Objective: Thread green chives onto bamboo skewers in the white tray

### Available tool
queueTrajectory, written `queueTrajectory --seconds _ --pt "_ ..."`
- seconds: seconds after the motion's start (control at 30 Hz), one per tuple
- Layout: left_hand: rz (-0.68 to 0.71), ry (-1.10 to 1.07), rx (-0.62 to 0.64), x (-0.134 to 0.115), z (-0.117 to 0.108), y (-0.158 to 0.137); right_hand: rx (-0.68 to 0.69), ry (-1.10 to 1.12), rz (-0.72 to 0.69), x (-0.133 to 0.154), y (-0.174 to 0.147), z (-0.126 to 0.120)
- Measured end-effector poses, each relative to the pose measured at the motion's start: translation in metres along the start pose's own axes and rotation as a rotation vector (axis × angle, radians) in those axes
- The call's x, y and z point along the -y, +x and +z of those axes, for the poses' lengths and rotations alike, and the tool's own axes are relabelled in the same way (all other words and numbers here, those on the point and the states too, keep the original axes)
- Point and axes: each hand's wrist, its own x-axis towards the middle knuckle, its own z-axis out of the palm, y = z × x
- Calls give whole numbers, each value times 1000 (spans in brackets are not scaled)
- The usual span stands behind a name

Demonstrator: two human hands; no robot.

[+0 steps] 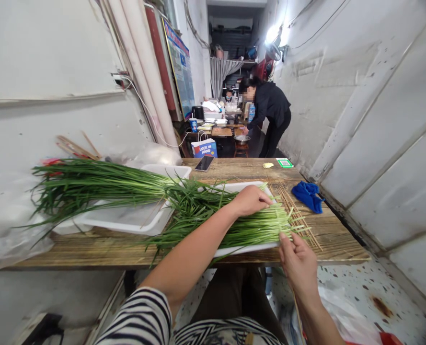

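Garlic chives (250, 227) fill a white tray (250, 249) near the near edge of a wooden table (337, 242), leaves to the left, pale stalk ends to the right. The left hand (251, 199) lies over them, its fingers bent and bunched at the pale stalks; the tips are partly hidden, so I cannot tell whether it grips any. The right hand (299, 261) is at the tray's near right corner, thumb and forefinger almost together by the stalk ends; what sits between them, I cannot tell.

Bamboo skewers (301, 215) lie loosely spread just right of the tray. Beyond them, a crumpled blue cloth (307, 196) rests by the table's right edge. A QR-code card (285, 163) (green-bordered) lies at the far right corner, and a smartphone (204, 164) lies along the far edge. Toward the table's left end, a second bunch of chives (108, 184) lies across another white tray (126, 225). Farther back, a co-worker (273, 103) bends over a metal bowl (242, 139).
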Motion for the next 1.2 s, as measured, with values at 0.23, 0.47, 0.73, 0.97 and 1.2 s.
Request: queueTrajectory --seconds 0.23,0.47,0.73,0.97,1.2 --pt "17 10 0 0 1 0 6 -7 1 1 1 -1" --pt "34 35 -19 2 2 1 5 12 19 0 1 -1" --pt "45 95 -4 0 4 1 2 38 39 0 1 -1" --pt "106 149 22 -6 0 -3 9 56 16 -5 3 -2" --pt "87 137 -17 -8 -1 -6 24 33 -11 -2 1 -1"
